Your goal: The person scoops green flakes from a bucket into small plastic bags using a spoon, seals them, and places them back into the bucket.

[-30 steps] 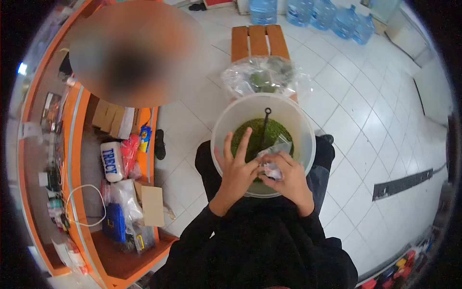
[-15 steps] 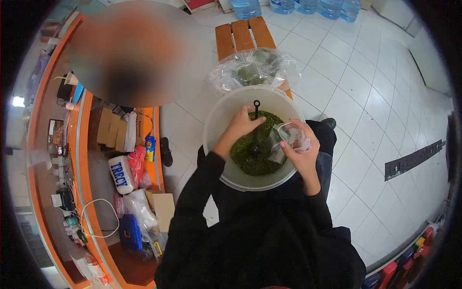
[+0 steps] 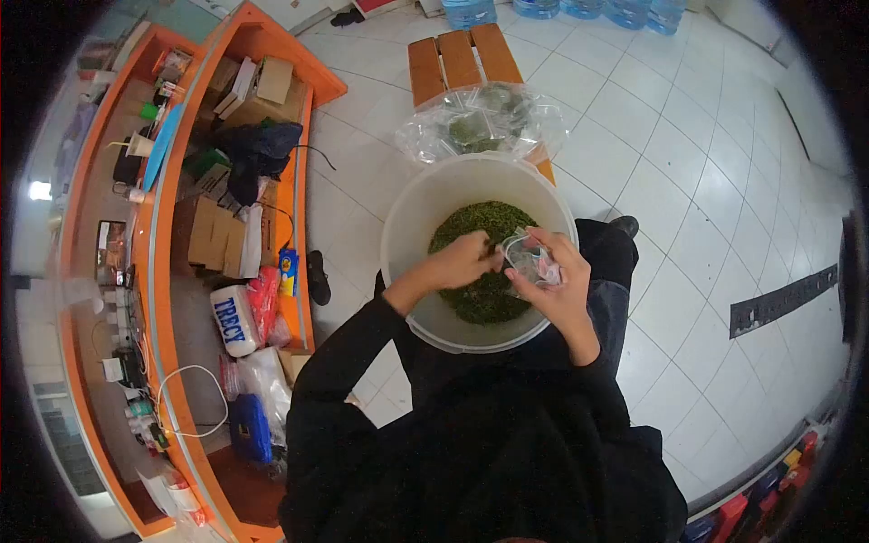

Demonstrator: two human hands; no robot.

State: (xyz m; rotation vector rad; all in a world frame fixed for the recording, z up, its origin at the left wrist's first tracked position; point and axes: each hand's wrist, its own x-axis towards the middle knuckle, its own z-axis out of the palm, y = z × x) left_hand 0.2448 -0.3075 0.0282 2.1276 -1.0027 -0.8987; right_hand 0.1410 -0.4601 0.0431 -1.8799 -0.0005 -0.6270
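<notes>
A white plastic bucket (image 3: 407,217) rests on my lap, partly filled with small green grains (image 3: 480,226). My left hand (image 3: 463,261) is closed in a fist over the grains, and only a dark tip of the black scoop shows at its fingers. That fist sits right at the mouth of a small clear plastic bag (image 3: 529,258). My right hand (image 3: 561,285) holds the bag open above the bucket's right side. The rest of the scoop is hidden by my fingers.
A wooden bench (image 3: 457,54) stands beyond the bucket, carrying a large clear bag of filled packets (image 3: 480,122). Orange shelving (image 3: 290,181) with boxes, bags and cables runs along the left. Water bottles (image 3: 471,11) line the far wall. White tiled floor lies to the right.
My left hand took the upright scoop handle and brought it to the bag's mouth. The right hand raised the bag over the bucket. The person at upper left is gone from view.
</notes>
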